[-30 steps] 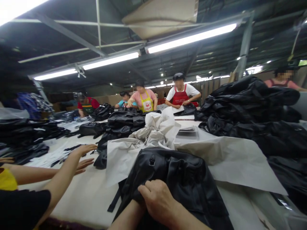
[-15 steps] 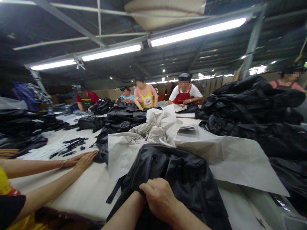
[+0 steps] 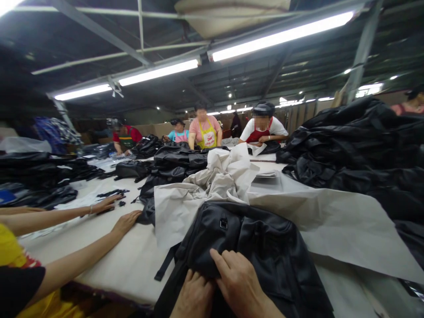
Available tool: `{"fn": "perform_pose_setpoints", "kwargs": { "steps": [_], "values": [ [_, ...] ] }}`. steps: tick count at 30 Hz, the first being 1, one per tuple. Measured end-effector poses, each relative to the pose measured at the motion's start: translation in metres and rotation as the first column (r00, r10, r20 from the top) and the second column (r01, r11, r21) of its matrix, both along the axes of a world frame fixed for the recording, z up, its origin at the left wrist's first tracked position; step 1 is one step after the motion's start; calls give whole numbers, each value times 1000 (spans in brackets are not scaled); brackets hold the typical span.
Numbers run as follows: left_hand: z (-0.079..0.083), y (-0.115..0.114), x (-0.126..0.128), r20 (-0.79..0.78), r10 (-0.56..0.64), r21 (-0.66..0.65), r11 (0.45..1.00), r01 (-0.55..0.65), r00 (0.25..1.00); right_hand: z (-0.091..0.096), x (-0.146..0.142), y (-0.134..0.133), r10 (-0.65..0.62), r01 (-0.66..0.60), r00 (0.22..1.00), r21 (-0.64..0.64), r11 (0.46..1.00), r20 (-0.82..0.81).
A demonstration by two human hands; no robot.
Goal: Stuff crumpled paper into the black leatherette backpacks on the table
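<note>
A black backpack (image 3: 268,251) with a smooth, leather-like surface lies in front of me, its top end away from me. My right hand (image 3: 240,278) is closed on its front, the fingers curled at the edge of a panel or pocket. Just left of it and lower, my left hand (image 3: 194,291) grips the same area with bent fingers, and its fingertips are partly hidden in the dark material. A small buckle-like fitting (image 3: 224,223) shows on the bag's upper front. A black strap (image 3: 165,263) sticks out at its left side.
Crumpled whitish paper (image 3: 221,176) and a wide sheet (image 3: 341,221) lie behind the bag. Black bags are piled high on the right (image 3: 357,145) and left (image 3: 29,168). A co-worker's hands (image 3: 127,223) rest on the table at left; several people work across it.
My left hand, mostly hidden behind my right before, now shows beside it. My right hand's fingers have straightened somewhat. The co-worker's two hands at left have moved apart. The view has shifted slightly.
</note>
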State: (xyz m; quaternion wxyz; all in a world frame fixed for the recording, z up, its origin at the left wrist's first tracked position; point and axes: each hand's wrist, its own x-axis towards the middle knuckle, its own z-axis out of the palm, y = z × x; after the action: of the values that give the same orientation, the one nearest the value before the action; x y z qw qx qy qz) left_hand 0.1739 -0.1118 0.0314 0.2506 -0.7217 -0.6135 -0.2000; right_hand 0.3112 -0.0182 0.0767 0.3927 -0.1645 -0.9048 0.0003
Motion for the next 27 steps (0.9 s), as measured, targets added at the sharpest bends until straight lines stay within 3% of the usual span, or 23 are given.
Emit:
{"fn": "perform_pose_setpoints", "kwargs": {
  "steps": [2, 6, 9, 11, 13, 17, 19, 22, 27],
  "values": [
    [-1, 7, 1, 36, 21, -24, 1000, -20, 999, -2, 0, -7, -8, 8, 1000, 47, 999, 9],
    [7, -6, -3, 106, 84, -109, 991, -72, 991, -19, -11, -16, -57, 48, 996, 130, 990, 68],
    [7, -16, -11, 94, 186, -196, 967, -165, 978, -33, -23, -16, -112, 91, 982, 140, 986, 153],
    [3, -17, -15, 73, 216, -167, 965, -202, 974, -37, -27, -16, -108, 87, 980, 126, 988, 168],
    [1, -16, -15, 67, 190, -110, 977, -182, 979, -34, -26, -16, -59, 47, 992, 105, 993, 112],
    [0, -7, -5, 63, 16, -19, 1000, -15, 998, -24, -13, -15, 68, -61, 995, 94, 994, -69],
    [-1, 1, -1, 16, -36, 21, 999, 36, 999, -23, -9, -14, 106, -99, 992, 92, 991, -72],
    [-4, 17, -1, -76, -16, -5, 1000, 16, 997, -24, -10, -13, 86, -89, 995, 63, 994, 58],
    [-14, 21, -17, -96, 49, -250, 966, -72, 994, -13, -8, -17, -15, 30, 959, -50, 998, 282]
  ]
}}
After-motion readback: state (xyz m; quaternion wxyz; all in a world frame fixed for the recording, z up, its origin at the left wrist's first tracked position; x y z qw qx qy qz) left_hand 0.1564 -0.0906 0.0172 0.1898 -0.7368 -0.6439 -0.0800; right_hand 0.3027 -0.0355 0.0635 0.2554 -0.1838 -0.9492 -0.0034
